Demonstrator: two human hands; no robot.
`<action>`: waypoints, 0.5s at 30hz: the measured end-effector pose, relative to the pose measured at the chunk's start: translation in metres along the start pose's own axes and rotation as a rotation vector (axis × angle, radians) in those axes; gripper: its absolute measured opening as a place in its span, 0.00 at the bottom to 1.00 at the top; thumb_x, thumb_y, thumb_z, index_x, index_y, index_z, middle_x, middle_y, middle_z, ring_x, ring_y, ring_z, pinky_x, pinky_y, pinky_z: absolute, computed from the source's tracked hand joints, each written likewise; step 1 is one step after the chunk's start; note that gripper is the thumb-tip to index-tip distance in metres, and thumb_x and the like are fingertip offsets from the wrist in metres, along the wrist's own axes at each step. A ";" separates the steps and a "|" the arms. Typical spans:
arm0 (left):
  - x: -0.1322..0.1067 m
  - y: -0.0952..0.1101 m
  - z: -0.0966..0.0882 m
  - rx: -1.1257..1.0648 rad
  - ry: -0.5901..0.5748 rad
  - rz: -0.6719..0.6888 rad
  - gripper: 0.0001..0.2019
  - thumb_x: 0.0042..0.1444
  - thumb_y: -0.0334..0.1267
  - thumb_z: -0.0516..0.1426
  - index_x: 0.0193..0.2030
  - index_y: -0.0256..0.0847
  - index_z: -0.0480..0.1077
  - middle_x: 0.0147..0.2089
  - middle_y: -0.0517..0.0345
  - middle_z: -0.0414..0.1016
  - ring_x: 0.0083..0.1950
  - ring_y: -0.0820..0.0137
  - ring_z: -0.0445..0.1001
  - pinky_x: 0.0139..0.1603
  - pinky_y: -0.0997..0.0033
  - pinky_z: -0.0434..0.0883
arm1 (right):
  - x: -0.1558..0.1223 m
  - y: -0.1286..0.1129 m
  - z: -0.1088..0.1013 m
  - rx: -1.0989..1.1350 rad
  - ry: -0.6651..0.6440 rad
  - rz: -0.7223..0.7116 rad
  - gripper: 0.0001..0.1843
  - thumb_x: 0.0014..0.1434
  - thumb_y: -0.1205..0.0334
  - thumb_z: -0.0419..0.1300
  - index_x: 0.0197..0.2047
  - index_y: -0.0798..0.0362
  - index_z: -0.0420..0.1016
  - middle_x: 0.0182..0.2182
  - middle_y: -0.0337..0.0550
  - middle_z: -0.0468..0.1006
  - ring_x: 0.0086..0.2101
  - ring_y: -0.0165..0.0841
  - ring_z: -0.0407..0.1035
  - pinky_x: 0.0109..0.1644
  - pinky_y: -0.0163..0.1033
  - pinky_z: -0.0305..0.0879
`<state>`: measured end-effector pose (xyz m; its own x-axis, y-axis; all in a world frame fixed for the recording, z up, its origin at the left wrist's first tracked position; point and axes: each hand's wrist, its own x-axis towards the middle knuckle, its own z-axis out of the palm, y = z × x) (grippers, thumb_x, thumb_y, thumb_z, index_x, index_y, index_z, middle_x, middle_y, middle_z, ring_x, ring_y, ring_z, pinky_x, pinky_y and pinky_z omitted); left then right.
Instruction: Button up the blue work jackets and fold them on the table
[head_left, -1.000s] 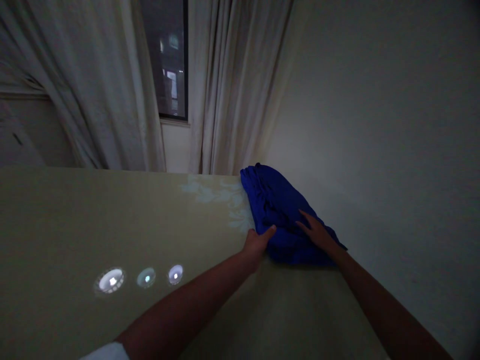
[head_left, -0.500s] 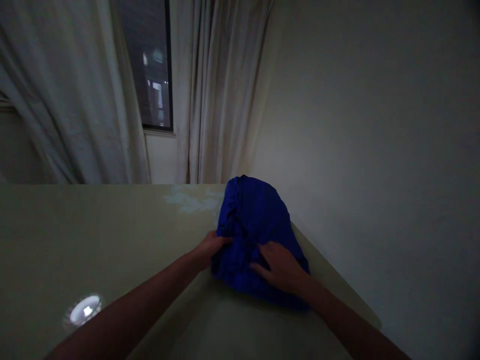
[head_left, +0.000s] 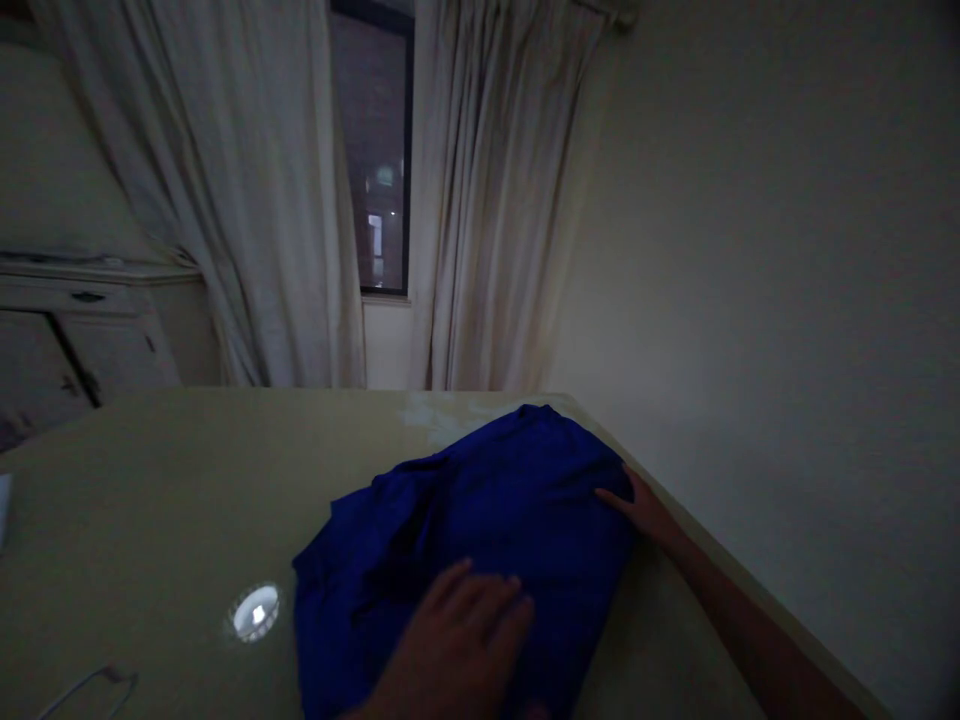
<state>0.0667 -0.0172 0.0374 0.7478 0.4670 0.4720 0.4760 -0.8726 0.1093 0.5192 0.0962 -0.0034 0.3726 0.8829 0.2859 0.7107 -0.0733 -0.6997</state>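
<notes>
A deep blue cloth (head_left: 517, 500) lies spread and creased over the tabletop, with bunched folds on its left side; what kind of cloth article it is I cannot tell. My left hand (head_left: 461, 640) is over its near part, fingers stretched out and slightly blurred. Whether that palm presses on the fabric is unclear. At the cloth's right edge is my right hand (head_left: 645, 508), its thumb lying on top and the other fingers partly hidden at the border, gripping it.
The pale green table (head_left: 187, 480) runs along a wall (head_left: 787, 350) on the right. A small round shiny object (head_left: 255, 612) and thin-framed glasses (head_left: 90, 685) are at the left. Behind hang curtains (head_left: 487, 220) by a window; a white cabinet (head_left: 112, 340) stands back left.
The cloth has gone from a bunched heap to a wider, flatter spread toward me and left. My left hand left its left edge and came nearer; my right hand moved to the right edge.
</notes>
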 end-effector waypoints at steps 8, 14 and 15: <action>0.002 -0.011 0.044 -0.098 -0.354 -0.180 0.52 0.53 0.65 0.62 0.80 0.56 0.44 0.81 0.34 0.37 0.79 0.27 0.38 0.67 0.10 0.36 | 0.007 -0.015 0.021 -0.173 -0.019 0.177 0.57 0.46 0.24 0.64 0.66 0.58 0.69 0.61 0.66 0.75 0.59 0.63 0.72 0.66 0.66 0.64; -0.022 -0.101 -0.002 0.026 -0.444 -0.240 0.45 0.57 0.49 0.65 0.78 0.62 0.50 0.81 0.48 0.47 0.79 0.36 0.46 0.70 0.17 0.46 | -0.008 -0.071 0.073 -0.186 -0.085 0.101 0.49 0.55 0.26 0.56 0.63 0.60 0.71 0.57 0.65 0.78 0.58 0.56 0.74 0.65 0.56 0.67; -0.028 -0.119 -0.011 0.065 -0.459 -0.270 0.44 0.57 0.45 0.65 0.78 0.62 0.51 0.81 0.50 0.49 0.79 0.37 0.48 0.71 0.19 0.48 | -0.009 -0.087 0.089 -0.184 -0.107 0.075 0.48 0.57 0.27 0.56 0.64 0.60 0.70 0.57 0.65 0.78 0.58 0.55 0.74 0.65 0.56 0.67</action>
<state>-0.0160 0.0716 0.0206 0.7133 0.7008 0.0016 0.6963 -0.7090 0.1122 0.4008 0.1364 -0.0036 0.3703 0.9150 0.1599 0.7837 -0.2154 -0.5826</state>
